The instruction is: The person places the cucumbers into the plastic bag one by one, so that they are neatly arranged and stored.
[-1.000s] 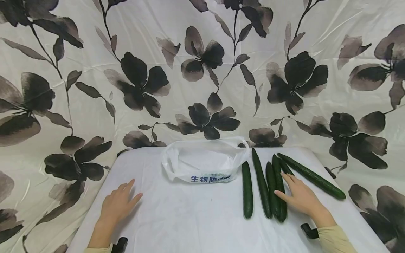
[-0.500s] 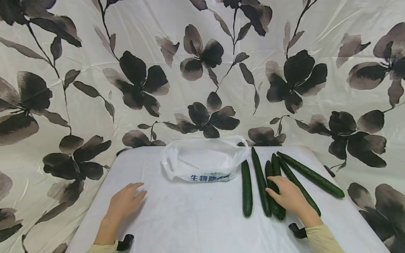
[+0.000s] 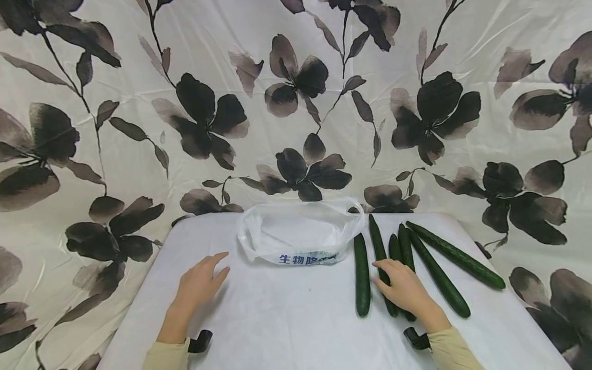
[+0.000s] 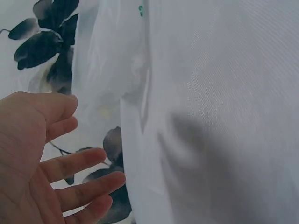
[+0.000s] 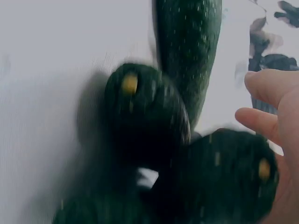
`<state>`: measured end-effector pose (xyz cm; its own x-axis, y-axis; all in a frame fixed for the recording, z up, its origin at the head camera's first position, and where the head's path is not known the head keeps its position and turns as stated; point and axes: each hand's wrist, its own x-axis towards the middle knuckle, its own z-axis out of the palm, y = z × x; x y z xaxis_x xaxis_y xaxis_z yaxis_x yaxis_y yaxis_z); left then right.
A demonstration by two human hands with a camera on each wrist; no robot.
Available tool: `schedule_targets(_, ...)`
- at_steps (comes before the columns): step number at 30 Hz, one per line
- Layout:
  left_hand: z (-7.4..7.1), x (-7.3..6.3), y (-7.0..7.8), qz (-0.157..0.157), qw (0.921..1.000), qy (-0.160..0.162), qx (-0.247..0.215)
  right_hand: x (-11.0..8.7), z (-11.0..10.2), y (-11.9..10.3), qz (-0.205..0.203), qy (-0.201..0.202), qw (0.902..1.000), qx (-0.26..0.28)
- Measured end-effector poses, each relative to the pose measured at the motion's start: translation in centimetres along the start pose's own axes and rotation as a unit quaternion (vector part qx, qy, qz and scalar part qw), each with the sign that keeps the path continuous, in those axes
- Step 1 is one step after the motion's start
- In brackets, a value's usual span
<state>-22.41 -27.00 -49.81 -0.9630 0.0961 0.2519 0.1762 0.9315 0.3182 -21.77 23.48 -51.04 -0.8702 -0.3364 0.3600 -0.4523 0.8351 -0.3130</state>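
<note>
Several dark green cucumbers [image 3: 362, 280] lie on the right part of the white-covered table. Over the middle ones hovers my right hand [image 3: 401, 288], fingers loosely spread and holding nothing; whether it touches them I cannot tell. In the right wrist view, rounded cucumber ends [image 5: 145, 112] fill the middle, with the right hand [image 5: 287, 95] beside them. My left hand [image 3: 199, 282] is above the table on the left, its fingers relaxed. A white plastic bag [image 3: 296, 258] with blue lettering, its mouth spread, lies between the hands, farther back. The left wrist view shows the left hand [image 4: 56, 158] grasping nothing.
The white tablecloth [image 3: 277, 318] covers the table up to its far edge. Behind it hangs a pale curtain [image 3: 351, 159] with dark flowers. At the far right, a cucumber [image 3: 458, 257] lies slanted, apart from the middle ones at its near end.
My right hand has moved left across the cucumbers, uncovering a slanted one on the right. My left hand has shifted right and slightly farther forward. The bag stays where it was.
</note>
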Motion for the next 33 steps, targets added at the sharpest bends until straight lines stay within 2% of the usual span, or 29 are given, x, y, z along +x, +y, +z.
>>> schedule_targets(11,1.1,1.7,1.3,-0.003,0.9997,-0.010,-0.024,0.3,1.5,-1.4,-0.002,-0.011,0.9995,0.029)
schedule_targets(21,1.3,4.8,2.6,-0.023,0.9980,-0.020,-0.055,1.2,2.2,-2.9,0.007,0.005,0.9990,0.045)
schedule_targets(27,2.1,6.5,3.0,-0.037,0.9956,-0.036,-0.078,1.6,2.7,-3.7,0.029,0.016,0.9986,0.042)
schedule_targets(33,3.0,7.9,3.4,-0.039,0.9936,-0.042,-0.097,1.6,3.1,-4.1,0.057,0.015,0.9952,0.078)
